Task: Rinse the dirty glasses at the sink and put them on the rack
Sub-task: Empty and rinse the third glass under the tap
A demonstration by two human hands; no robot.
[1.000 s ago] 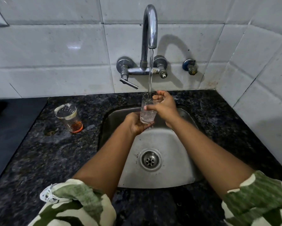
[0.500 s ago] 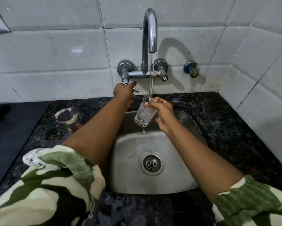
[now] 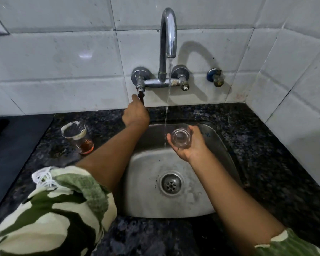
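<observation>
My right hand grips a clear rinsed glass over the steel sink, just right of the thin water stream. The glass's round end faces the camera. My left hand reaches up to the tap's left lever, fingers on it. A dirty glass with brown liquid at its bottom stands on the dark granite counter, left of the sink. Water still falls from the curved tap spout.
White tiled walls close in behind and on the right. A small blue-capped valve sticks out of the wall right of the tap. A dark flat surface lies at the far left. No rack is in view.
My left hand left the glass and rose to the tap lever, which now hangs downward. My right hand drew the glass out of the stream, lower and to the right. The stream has thinned.
</observation>
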